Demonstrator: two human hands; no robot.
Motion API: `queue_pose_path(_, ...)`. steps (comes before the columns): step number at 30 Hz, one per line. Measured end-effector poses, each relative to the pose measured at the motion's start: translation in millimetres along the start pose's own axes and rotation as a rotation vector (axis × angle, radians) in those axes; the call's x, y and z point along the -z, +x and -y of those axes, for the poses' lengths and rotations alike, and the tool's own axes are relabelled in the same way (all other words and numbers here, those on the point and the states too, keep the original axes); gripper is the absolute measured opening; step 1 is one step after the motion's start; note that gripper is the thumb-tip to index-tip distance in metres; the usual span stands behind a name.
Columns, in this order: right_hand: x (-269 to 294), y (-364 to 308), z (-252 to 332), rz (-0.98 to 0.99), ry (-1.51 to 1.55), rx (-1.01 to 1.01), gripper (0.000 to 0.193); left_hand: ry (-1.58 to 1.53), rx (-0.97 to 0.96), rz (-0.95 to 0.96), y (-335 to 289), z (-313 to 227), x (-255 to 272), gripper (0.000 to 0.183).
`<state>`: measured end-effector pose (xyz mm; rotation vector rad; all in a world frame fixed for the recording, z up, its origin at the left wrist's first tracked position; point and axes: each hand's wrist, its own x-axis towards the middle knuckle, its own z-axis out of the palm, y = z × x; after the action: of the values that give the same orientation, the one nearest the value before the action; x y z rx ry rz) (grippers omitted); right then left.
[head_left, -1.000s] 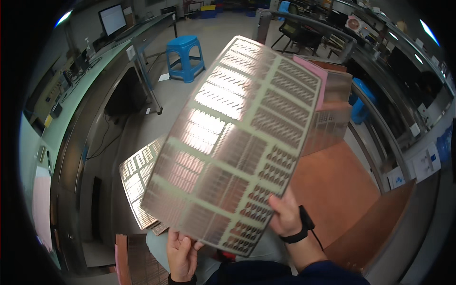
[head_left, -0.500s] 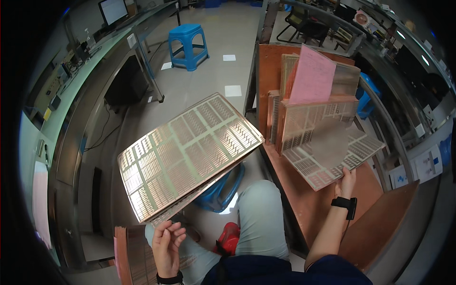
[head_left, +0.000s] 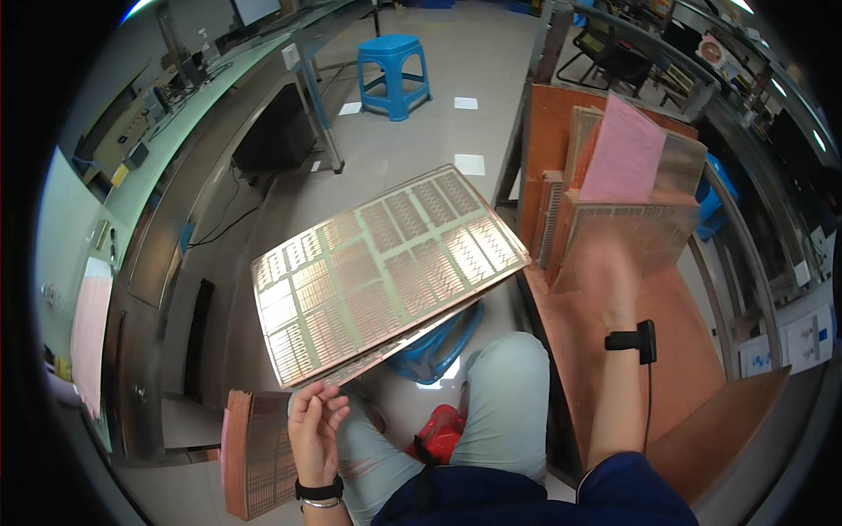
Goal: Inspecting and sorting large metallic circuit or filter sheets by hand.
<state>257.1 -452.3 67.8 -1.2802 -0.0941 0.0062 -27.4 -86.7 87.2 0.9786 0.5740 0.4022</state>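
Note:
A stack of flat patterned circuit board panels (head_left: 390, 272), copper and pale green, lies tilted in front of me above my knees. My left hand (head_left: 317, 425) is at its near lower corner, palm up, fingers loosely bent and apart with nothing visible between them. On the right, my right hand (head_left: 610, 272) is smeared by motion, in front of an upright panel (head_left: 658, 232) that leans on other boards. Whether its fingers hold anything cannot be made out. A pink sheet (head_left: 623, 149) stands among those boards.
The upright boards stand in a copper-brown rack (head_left: 653, 351) with metal rails. More boards (head_left: 254, 451) stand by my left leg. A blue stool (head_left: 395, 74) is on the floor ahead; another blue plastic piece (head_left: 438, 351) shows under the stack. A long bench (head_left: 206, 96) runs along the left.
The whole view has shifted. My right hand was holding a panel slanted outward by its near edge; that panel no longer sticks out, and the hand is now farther forward, against the upright boards.

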Motion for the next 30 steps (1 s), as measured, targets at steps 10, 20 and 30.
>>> queue_pose_path(10, -98, -13, -56, -0.034, -1.011, 0.496, 0.022, 0.303, -0.348, -0.404, 56, -10, 69, 0.022)
queue_pose_path(20, -69, -34, -58, 0.019, -0.364, -0.008, 0.028, 0.039, -0.279, -0.281, 71, 3, 77, 0.026)
queue_pose_path(30, -75, -78, -41, 0.185, 0.141, -0.632, 0.038, -0.290, -0.246, -0.124, 11, -15, 113, 0.026)
